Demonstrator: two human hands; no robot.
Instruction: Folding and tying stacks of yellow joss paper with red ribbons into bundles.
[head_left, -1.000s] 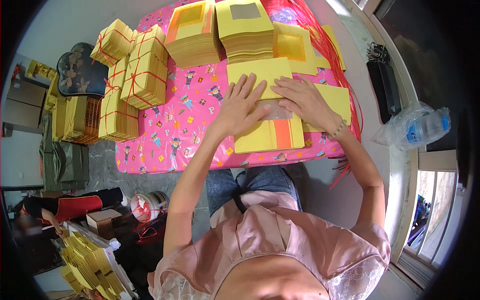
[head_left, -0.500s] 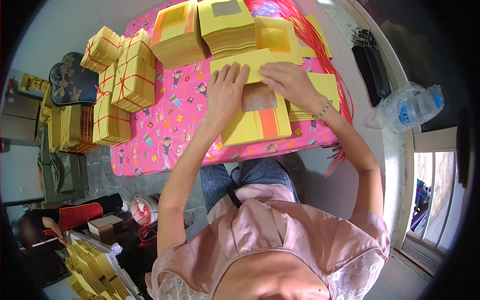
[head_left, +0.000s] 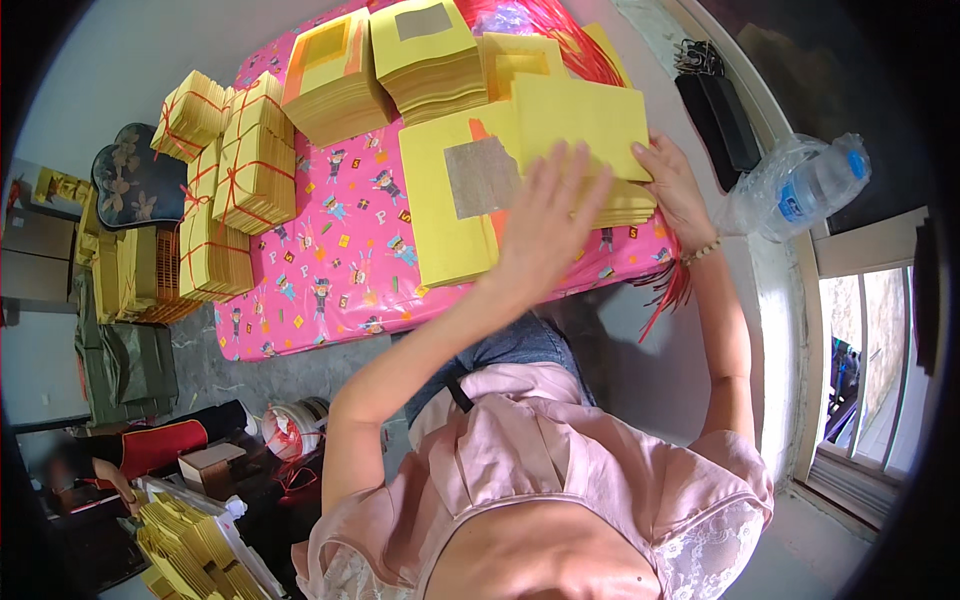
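Note:
A folded yellow paper (head_left: 582, 120) lies over the small stack of folded papers (head_left: 628, 207) at the table's right. Its right edge is pinched between the thumb and fingers of my right hand (head_left: 674, 188). My left hand (head_left: 548, 225) is open, fingers stretched out and slightly blurred, against the paper's lower left part. Beneath and left of that hand is a flat yellow sheet (head_left: 435, 245) with a silver-grey square and an orange stripe. Whether other sheets lie under it, I cannot tell.
Tall stacks of yellow paper (head_left: 425, 75) stand at the table's back. Bundles tied with red string (head_left: 255, 180) sit left on the pink patterned cloth (head_left: 335, 255). Red strands (head_left: 565, 40) lie back right. A plastic bottle (head_left: 815, 190) rests on the ledge. Another person's arm (head_left: 115, 475) shows lower left.
The folded paper has moved right, from over the patterned sheet onto the small stack. My right hand now grips its right edge; my left hand has moved right and down. The view has shifted slightly.

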